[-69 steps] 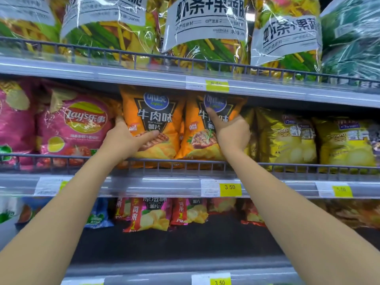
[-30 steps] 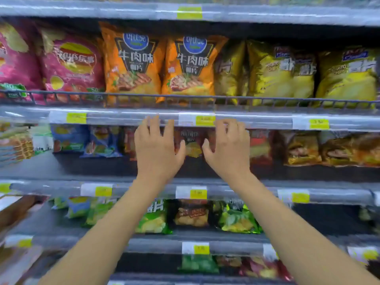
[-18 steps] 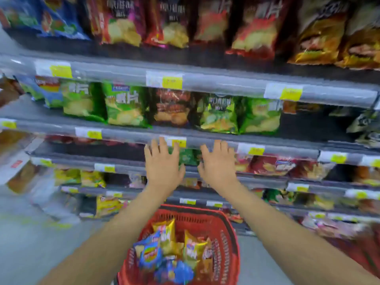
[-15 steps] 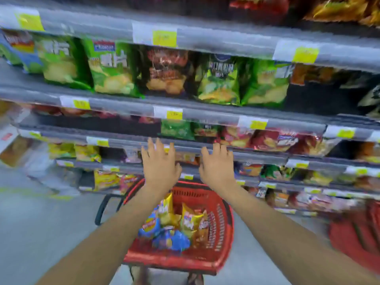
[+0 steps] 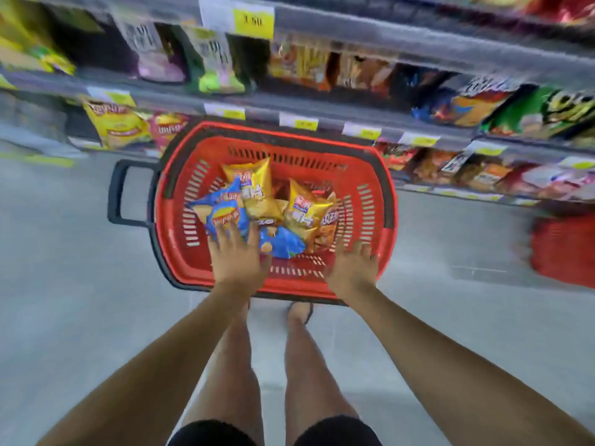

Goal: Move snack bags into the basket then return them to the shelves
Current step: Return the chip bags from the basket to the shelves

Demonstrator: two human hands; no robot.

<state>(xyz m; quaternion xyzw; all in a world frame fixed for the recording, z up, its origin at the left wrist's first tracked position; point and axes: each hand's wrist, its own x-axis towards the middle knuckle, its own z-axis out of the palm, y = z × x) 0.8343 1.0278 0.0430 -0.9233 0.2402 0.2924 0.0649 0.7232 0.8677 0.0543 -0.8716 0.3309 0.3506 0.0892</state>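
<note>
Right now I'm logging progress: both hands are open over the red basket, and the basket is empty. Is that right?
Not quite. The head view shows both hands, left and right, open over the red basket, but it is not empty: it holds several snack bags, blue and yellow.

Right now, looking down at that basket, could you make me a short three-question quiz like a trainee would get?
1. True or false: both hands are empty and open above the red basket.
2. Which bag lies nearest the left hand's fingertips?
A. a blue chip bag
B. a green bag
C. a pink bag
3. Fill in: the basket's black handle sticks out toward the person's ____ side.

Key: 1 true; the right hand is also spread flat. 2 A. 3 left.
</note>
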